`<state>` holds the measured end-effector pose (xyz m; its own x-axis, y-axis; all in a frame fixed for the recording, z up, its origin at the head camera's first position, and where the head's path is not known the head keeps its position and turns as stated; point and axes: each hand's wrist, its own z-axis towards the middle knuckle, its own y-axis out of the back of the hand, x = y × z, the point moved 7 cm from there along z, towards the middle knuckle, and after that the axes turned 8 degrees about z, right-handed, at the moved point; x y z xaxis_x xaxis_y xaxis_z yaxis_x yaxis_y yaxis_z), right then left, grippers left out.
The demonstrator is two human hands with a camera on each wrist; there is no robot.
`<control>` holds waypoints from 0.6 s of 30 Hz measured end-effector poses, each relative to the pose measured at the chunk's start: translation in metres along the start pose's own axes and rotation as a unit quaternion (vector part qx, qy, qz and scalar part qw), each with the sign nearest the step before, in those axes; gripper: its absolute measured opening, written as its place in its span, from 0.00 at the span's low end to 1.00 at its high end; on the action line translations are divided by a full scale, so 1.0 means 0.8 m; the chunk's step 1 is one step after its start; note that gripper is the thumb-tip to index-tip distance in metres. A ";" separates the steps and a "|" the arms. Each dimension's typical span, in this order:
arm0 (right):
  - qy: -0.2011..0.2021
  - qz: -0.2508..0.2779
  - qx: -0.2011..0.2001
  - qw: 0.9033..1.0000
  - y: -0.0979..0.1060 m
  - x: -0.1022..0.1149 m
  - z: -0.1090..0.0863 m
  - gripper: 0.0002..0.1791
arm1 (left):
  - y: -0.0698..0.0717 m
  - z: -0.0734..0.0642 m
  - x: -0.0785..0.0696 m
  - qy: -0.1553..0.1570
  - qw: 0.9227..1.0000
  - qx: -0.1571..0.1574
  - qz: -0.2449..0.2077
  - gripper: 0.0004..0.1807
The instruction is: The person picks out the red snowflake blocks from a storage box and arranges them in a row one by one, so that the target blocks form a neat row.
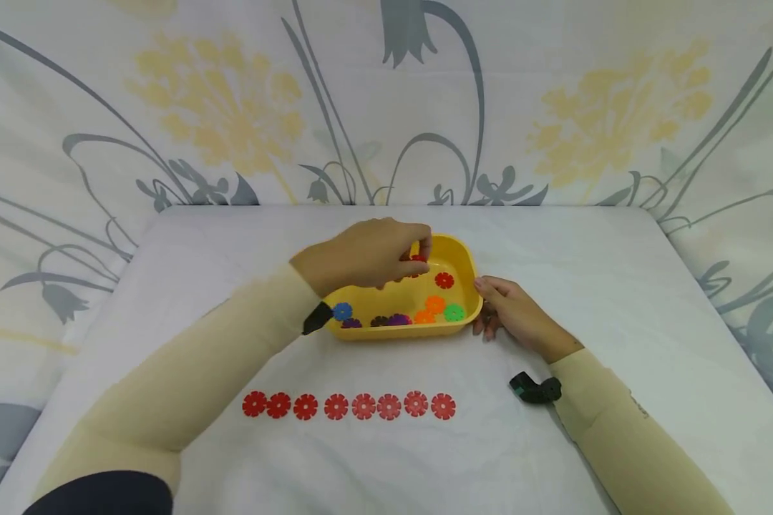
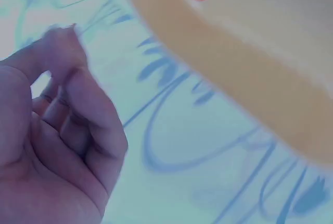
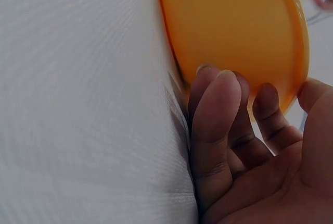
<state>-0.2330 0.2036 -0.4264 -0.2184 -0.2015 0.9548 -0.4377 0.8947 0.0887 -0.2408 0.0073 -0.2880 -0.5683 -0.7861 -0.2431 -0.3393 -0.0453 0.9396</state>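
My left hand (image 1: 376,250) is over the yellow tray (image 1: 467,272), its thumb and fingertips pinching a red notched plastic disc (image 1: 419,259). In the left wrist view the left hand (image 2: 67,125) has thumb and finger brought together, and the disc is mostly hidden. My right hand (image 1: 515,311) grips the tray's right end. Its thumb is at the rim and the other fingers (image 3: 216,109) lie against the outer wall in the right wrist view. Inside the tray lie a red disc (image 1: 444,280), a green disc (image 1: 454,312), orange discs (image 1: 434,305), a blue disc (image 1: 342,311) and purple discs (image 1: 399,320).
A row of several red discs (image 1: 363,406) lies on the white cloth (image 1: 335,458) in front of the tray. Patterned fabric (image 1: 373,107) hangs behind the table. Dark wrist cameras (image 1: 536,388) stick out from both sleeves.
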 end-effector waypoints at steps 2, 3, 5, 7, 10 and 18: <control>0.001 -0.003 0.000 1.000 0.000 0.001 0.000 0.29 | 0.011 -0.034 0.007 -0.001 1.000 -0.016 -0.022 0.12; 0.000 -0.006 -0.002 1.000 0.000 0.002 0.001 0.29 | 0.014 -0.050 0.013 0.001 0.999 -0.023 -0.031 0.12; -0.001 -0.009 -0.006 1.000 0.001 0.003 0.000 0.29 | 0.013 -0.080 0.028 0.010 0.998 -0.024 -0.051 0.11; -0.002 -0.011 -0.008 1.000 0.001 0.003 -0.001 0.29 | 0.004 -0.107 0.047 0.023 0.997 -0.017 -0.066 0.10; -0.006 -0.008 -0.004 1.000 0.000 0.002 0.000 0.30 | -0.016 -0.146 0.080 0.057 0.994 0.012 -0.092 0.11; -0.004 -0.009 -0.006 1.000 -0.001 0.002 0.000 0.29 | -0.078 -0.224 0.146 0.124 0.972 0.091 -0.175 0.10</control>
<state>-0.2334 0.2028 -0.4245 -0.2169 -0.2203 0.9510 -0.4304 0.8960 0.1094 -0.1519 -0.1923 -0.3317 -0.2033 -0.8677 -0.4536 -0.6187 -0.2452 0.7464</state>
